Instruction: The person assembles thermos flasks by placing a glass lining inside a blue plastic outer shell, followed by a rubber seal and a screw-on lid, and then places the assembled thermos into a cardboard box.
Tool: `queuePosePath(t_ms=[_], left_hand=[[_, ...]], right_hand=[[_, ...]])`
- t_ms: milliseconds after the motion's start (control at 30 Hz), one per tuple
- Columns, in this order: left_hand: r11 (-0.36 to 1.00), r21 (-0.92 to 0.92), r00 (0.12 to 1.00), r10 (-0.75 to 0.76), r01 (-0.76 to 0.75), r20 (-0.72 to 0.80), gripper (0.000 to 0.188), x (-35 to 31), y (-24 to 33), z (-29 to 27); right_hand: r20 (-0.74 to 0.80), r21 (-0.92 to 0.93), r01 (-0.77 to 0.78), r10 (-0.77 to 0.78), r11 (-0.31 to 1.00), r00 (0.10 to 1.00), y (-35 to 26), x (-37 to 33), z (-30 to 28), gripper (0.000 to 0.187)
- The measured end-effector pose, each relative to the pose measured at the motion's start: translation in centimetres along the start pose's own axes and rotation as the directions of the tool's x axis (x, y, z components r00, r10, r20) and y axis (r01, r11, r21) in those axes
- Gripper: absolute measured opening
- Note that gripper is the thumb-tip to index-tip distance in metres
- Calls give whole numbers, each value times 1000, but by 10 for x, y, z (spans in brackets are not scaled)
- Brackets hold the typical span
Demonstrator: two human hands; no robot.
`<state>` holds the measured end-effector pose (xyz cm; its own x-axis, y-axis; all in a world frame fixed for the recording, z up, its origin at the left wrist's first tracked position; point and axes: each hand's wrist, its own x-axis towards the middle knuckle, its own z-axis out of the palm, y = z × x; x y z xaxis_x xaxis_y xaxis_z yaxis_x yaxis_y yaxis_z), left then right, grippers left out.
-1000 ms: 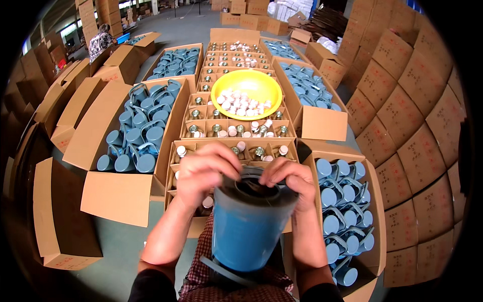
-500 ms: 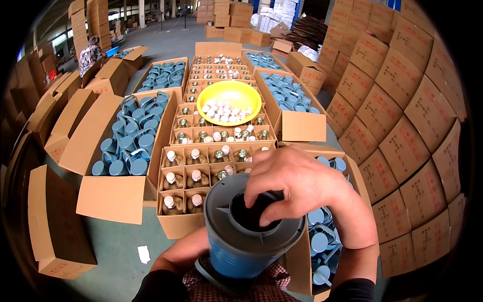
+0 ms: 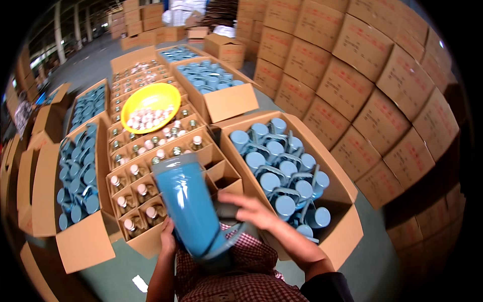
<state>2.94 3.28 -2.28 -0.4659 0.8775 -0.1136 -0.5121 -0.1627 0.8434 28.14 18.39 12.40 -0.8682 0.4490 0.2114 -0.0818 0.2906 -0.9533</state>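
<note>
A blue cylindrical flask casing [image 3: 188,201] with a grey rim and a blue handle leans in front of me. My left hand [image 3: 169,237] grips its left side, with part of the fingers hidden behind it. At the casing's right, my right hand [image 3: 254,210] has its fingers around a blurred dark grey piece [image 3: 227,211], whose kind I cannot make out. Beyond the casing stands a divided carton [image 3: 146,245] holding glass bottles [image 3: 145,191] with white stoppers. Some of its compartments on the right hold no bottle.
A yellow basin [image 3: 173,95] of white stoppers rests on the bottle cartons. Open cartons of blue flask casings stand at the right [image 3: 347,194] and left [image 3: 45,201]. Stacked sealed cartons [image 3: 347,80] form a wall at far right. White paper [image 3: 140,283] lies on the floor.
The view has swung right. The casing has tipped from its grey end facing up to showing its blue side. My right hand has left the end's opening and moved to the casing's right side.
</note>
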Motion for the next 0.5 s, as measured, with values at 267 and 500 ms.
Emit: queuePosePath(t_ms=[267, 500], left_hand=[[980, -90, 977, -185, 176, -107, 29, 16, -18, 12], [948, 79, 897, -319, 309, 306, 39, 73, 16, 215]], right_hand=[[4, -485, 111, -125, 868, 992, 3, -114, 53, 32], [-540, -688, -16, -498, 725, 678, -63, -147, 36, 19]])
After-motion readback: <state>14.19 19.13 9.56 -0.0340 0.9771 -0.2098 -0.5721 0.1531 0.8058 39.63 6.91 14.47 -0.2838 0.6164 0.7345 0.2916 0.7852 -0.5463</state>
